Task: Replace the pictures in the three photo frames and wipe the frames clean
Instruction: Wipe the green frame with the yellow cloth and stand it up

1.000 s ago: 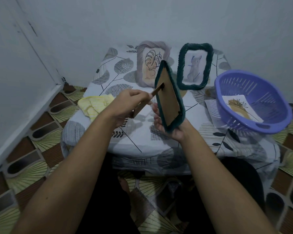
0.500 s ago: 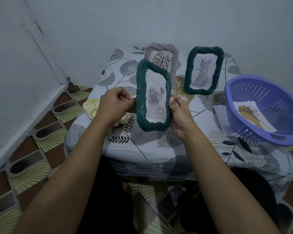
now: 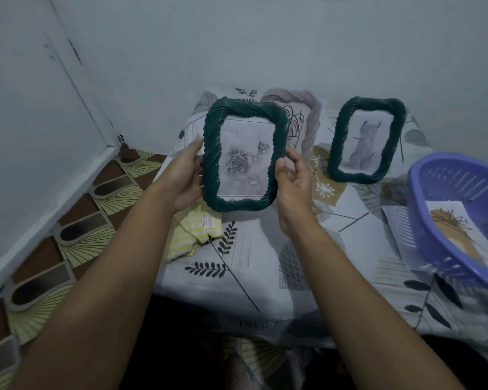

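Observation:
I hold a dark green twisted-rope photo frame (image 3: 213, 153) upright above the table, its front toward me, showing a grey picture of roses. My left hand (image 3: 185, 175) grips its left edge and my right hand (image 3: 292, 178) grips its right edge. Behind it a pale pinkish frame (image 3: 312, 119) with a leaf line drawing stands near the wall, partly hidden. A second dark green frame (image 3: 335, 153) with a grey animal picture stands to the right. A yellow striped cloth (image 3: 190, 230) lies on the table under my left hand.
A purple plastic basket (image 3: 434, 220) at the right holds a picture with a brown and yellow plant. Loose paper (image 3: 361, 237) lies beside it. The table (image 3: 254, 277) has a leaf-patterned cover. White walls enclose the corner; patterned floor tiles (image 3: 76, 220) are at the left.
The held frame turned from back-facing to front-facing and rose higher toward me. My left hand let go of the stand at its back and moved to the frame's left edge.

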`<state>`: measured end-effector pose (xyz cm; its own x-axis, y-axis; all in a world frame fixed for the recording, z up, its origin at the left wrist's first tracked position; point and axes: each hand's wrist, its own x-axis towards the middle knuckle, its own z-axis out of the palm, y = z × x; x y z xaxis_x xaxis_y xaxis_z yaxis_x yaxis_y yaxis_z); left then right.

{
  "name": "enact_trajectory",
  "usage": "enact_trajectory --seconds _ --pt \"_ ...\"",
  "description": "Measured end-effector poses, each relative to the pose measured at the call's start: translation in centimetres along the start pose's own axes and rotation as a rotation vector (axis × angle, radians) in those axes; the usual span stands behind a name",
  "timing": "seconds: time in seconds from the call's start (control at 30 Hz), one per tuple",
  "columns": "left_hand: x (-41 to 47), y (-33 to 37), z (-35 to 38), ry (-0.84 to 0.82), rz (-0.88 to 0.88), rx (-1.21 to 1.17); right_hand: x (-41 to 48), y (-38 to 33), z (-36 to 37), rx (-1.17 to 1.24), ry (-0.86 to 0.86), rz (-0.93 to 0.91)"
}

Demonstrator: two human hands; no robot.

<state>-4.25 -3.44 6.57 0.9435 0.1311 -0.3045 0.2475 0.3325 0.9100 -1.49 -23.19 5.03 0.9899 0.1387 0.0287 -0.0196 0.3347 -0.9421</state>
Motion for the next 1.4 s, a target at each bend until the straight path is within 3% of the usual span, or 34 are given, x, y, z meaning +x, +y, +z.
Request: enact_trajectory --seconds 0.13,0.47,0.8,1.17,1.4 --pt "2.5 1.0 -0.5 -0.043 0.125 -0.024 2.1 1.0 1.8 -0.027 -0.024 0.015" --pt "8.7 1.8 -4.0 0.233 0.212 -0.033 6.5 2.7 5.8 -0.167 -0.027 0.040" --pt "13.1 2.2 -5.7 0.297 0.159 -0.007 8.7 4.1 6.7 -0.184 -0.132 0.055" --pt "14.3 2.6 -5.6 0.225 0.084 -0.009 10.2 5.5 7.1 -0.212 -0.115 0.137" --pt "14.4 2.5 -5.5 0.240 0.062 -0.017 10.4 5.6 7.3 -0.349 -0.124 0.130"
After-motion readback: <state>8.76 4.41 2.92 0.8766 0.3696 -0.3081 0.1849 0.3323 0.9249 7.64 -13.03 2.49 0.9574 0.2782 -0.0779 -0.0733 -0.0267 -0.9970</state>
